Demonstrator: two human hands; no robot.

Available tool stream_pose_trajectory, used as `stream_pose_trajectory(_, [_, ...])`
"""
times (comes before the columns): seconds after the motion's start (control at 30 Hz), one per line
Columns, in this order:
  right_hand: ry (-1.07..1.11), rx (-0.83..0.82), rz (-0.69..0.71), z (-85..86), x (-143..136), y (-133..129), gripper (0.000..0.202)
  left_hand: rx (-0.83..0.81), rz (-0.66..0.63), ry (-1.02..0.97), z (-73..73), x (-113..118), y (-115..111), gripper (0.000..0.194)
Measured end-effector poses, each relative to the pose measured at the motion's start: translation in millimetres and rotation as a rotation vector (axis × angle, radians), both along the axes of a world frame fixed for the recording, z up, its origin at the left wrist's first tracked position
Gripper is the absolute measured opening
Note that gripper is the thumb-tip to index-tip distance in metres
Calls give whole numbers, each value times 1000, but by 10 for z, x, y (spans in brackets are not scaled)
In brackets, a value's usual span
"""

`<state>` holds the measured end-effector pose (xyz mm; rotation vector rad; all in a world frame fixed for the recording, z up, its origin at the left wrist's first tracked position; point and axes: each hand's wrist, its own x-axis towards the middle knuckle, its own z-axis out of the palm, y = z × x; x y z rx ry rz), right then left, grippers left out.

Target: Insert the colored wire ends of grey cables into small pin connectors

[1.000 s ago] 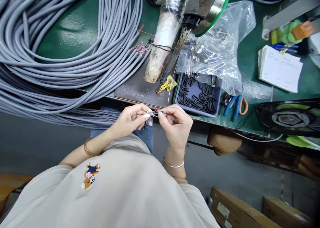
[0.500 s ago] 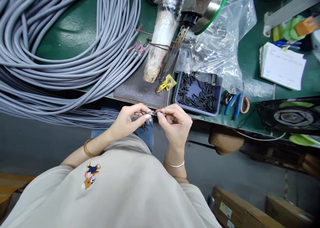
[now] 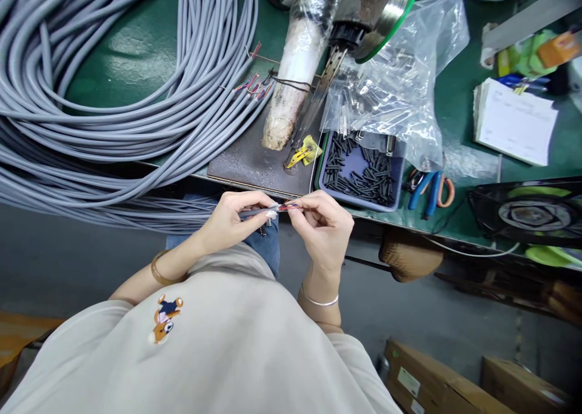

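Left hand (image 3: 240, 217) pinching grey cable (image 3: 260, 210) between fingertips.

The grey cables (image 3: 136, 120) are looking like smooth plastic with a soft shine, and so is the held cable (image 3: 254, 212). The green table top (image 3: 122, 56) is shining in spots. The clear bag (image 3: 402, 102) is glinting, all crinkly plastic. The purple-blue tub (image 3: 359, 200) is looking like smooth plastic. The silver coil (image 3: 385, 21) is gleaming like metal. The note pad (image 3: 516, 123) is showing white paper. The shirt (image 3: 236, 341) is looking like matt cloth.
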<state>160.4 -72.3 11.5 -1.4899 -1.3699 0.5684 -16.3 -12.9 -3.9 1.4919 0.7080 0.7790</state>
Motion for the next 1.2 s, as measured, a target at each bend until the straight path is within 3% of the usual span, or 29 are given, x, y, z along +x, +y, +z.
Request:
stream_pose_trajectory(0.33, [-38, -44, 51, 51, 56, -31, 7, 132, -15, 58, 0, 16, -15, 12])
stream_pose_trajectory(0.57, [254, -176, 95, 1, 7, -6, 8, 31, 73, 27, 2, 117, -118, 13])
stream_pose_trajectory(0.7, [236, -171, 42, 23, -60, 5, 9, -3, 152, -9, 50, 174, -143, 16])
stream_pose_trajectory(0.93, [194, -154, 0, 25, -106, 12, 11, -192, 171, -66, 59, 188, -173, 16])
stream_pose_trajectory(1.2, [321, -191, 48, -25, -89, 8, 10, -105, 189, -34, 50, 168, -142, 16])
